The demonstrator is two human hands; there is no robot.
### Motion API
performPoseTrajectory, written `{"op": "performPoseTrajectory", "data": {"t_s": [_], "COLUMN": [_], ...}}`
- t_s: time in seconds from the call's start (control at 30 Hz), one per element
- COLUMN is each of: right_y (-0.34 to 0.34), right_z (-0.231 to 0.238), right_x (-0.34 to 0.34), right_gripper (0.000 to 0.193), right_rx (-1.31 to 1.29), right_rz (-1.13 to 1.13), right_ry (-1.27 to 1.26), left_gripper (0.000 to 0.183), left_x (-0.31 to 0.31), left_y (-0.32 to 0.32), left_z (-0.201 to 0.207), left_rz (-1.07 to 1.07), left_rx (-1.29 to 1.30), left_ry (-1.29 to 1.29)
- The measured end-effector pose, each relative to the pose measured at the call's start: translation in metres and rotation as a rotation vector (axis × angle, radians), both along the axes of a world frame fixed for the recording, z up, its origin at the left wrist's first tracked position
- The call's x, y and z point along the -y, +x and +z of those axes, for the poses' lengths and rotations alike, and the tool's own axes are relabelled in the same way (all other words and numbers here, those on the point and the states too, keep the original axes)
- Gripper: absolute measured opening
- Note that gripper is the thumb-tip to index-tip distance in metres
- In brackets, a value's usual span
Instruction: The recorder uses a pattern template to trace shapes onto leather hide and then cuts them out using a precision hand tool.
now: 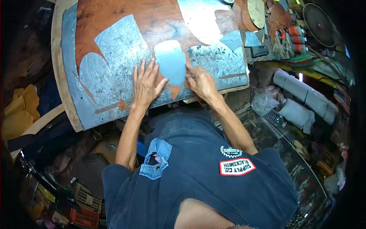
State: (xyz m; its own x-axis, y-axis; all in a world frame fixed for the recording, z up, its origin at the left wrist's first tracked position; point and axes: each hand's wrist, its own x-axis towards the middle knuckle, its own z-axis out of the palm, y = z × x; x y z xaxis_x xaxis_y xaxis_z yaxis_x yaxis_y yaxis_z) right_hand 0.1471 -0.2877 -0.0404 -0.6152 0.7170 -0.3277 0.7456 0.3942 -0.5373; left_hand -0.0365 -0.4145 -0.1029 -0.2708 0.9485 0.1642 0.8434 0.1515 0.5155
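Left fingers [149, 69], spread, lie just left of the pale rounded sheet [170, 61], right fingers [197, 71] pinching a tool [192, 75] opposite.

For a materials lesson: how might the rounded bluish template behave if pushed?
The rounded bluish template is probably stiff: it lies flat with crisp edges. It looks thin, so likely light. Its smooth sheen suggests it may slide.

On the table [217, 61], the plate [169, 61] lies over the leather sheet [110, 17], toward the near edge, between left hand [145, 82] and right hand [204, 84].
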Motion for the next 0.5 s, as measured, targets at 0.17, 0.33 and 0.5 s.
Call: {"op": "performPoseTrajectory", "data": {"t_s": [0.17, 0.33, 0.5], "right_y": [0.011, 0.013, 0.014], "right_z": [-0.01, -0.011, -0.012], "right_x": [0.01, 0.004, 0.002], "right_gripper": [0.043, 0.039, 0.038], "right_rx": [-0.02, -0.026, -0.06], "right_rz": [-0.014, -0.007, -0.032], "right_ry": [-0.022, -0.063, -0.021], "left_gripper": [0.057, 0.06, 0.066], "left_x": [0.0, 0.002, -0.001], "left_y": [0.0, 0.0, 0.003], "left_z": [0.004, 0.0, -0.006], "left_rz": [-0.033, -0.055, -0.031], "left_rx": [-0.021, -0.051, -0.064], "left_ry": [-0.037, -0.057, -0.046]}}
